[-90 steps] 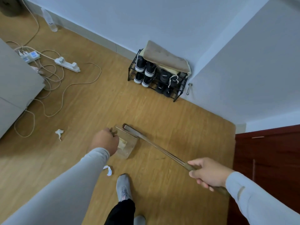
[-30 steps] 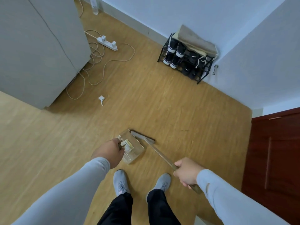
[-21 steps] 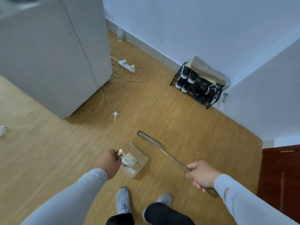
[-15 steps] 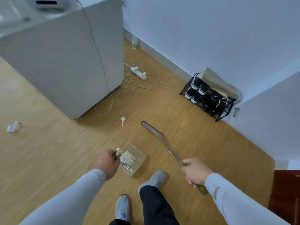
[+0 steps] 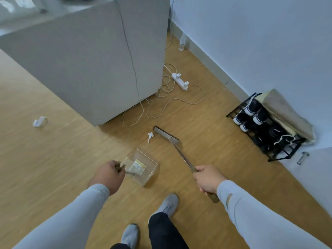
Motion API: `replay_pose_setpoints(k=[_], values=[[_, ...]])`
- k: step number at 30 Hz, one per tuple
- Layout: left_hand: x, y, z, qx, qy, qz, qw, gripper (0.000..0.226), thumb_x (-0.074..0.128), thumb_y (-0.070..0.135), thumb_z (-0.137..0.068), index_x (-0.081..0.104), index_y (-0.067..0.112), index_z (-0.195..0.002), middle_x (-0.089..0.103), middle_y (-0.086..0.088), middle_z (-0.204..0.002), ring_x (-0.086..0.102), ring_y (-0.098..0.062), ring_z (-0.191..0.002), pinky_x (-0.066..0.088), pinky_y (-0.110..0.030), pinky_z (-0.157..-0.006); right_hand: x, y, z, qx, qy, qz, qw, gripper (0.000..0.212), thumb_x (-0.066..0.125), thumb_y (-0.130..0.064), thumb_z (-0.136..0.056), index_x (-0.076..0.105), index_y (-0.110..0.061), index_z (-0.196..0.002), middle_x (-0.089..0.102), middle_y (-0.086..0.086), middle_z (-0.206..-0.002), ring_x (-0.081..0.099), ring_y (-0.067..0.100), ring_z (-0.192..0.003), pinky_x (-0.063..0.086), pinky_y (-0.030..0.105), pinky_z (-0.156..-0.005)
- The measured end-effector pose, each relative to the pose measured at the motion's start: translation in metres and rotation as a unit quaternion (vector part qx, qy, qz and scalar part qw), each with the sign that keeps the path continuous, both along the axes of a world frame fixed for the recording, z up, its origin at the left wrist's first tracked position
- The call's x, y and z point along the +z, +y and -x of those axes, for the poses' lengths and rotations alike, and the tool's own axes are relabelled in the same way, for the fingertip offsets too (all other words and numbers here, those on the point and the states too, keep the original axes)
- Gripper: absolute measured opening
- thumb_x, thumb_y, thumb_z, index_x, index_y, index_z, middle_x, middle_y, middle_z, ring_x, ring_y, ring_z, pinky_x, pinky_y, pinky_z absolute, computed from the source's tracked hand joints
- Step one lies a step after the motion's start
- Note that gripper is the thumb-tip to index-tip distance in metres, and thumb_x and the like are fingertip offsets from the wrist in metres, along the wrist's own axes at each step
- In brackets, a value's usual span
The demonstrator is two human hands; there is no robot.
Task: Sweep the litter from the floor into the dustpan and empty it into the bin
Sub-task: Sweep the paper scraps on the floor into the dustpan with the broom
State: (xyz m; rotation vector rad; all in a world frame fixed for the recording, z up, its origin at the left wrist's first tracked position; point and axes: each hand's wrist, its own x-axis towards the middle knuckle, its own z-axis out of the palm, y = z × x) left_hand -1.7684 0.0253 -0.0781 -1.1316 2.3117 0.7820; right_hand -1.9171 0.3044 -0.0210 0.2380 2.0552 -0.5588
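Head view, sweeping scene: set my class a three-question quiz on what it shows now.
1. True or false: the dustpan is empty.
2. Which hand holds the broom?
A. left hand
B. right hand
C. both
3. Fill in: the nearest paper scrap lies just left of the broom's ____.

Key: 1 false, litter lies in it; 2 B; 3 head.

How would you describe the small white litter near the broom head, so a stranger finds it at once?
Start at the grey cabinet; near its corner lies the broom head. The crumpled white scrap lies beside its left end, unlike the other white piece, far left.
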Motion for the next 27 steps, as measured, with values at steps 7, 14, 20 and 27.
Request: replay_pose_setpoints(k=[7,14,20,27], values=[[-0.011,-0.029,0.017,-0.005,-0.031,0.017,0.999,0.02,0.056,0.039,-0.095,0.059,0.023,-0.105,0.068,0.001,-0.084,0.065,-0.024,-0.076,0.056,-0.035,-0.07,-0.035,-0.053,0.06,0.102,0.007,-0.031,0.994,0.045,0.049,-0.013,-0.091,0.064,-0.013,-0.133,0.068,0.009,-0.06,0.06,0.02,-0.047,0.055,0.03,-0.059],[-0.01,-0.037,0.025,-0.017,-0.041,0.012,0.999,0.025,0.053,0.039,-0.097,0.057,0.02,-0.112,0.067,0.001,-0.085,0.064,-0.02,-0.075,0.057,-0.036,-0.069,-0.019,-0.065,0.07,0.309,-0.04,-0.109,0.944,0.036,0.049,-0.011,-0.09,0.071,-0.013,-0.119,0.075,0.013,-0.078,0.076,0.034,-0.074,0.061,0.034,-0.064],[-0.008,-0.049,0.029,-0.026,-0.036,0.005,0.999,0.03,0.053,0.039,-0.098,0.058,0.018,-0.118,0.067,0.0,-0.086,0.063,-0.021,-0.075,0.056,-0.035,-0.068,0.048,-0.02,0.098,0.277,-0.079,-0.088,0.954,0.051,0.056,-0.02,-0.091,0.06,-0.033,-0.14,0.063,0.003,-0.056,0.056,0.017,-0.045,0.048,0.026,-0.05],[-0.009,-0.053,0.03,-0.012,-0.027,0.001,1.0,0.031,0.053,0.038,-0.098,0.058,0.017,-0.12,0.067,0.0,-0.088,0.064,-0.022,-0.077,0.056,-0.035,-0.069,-0.001,-0.052,0.062,0.248,-0.022,-0.068,0.966,0.054,0.055,-0.027,-0.096,0.05,-0.024,-0.151,0.063,-0.002,-0.087,0.059,0.016,-0.062,0.05,0.021,-0.055]])
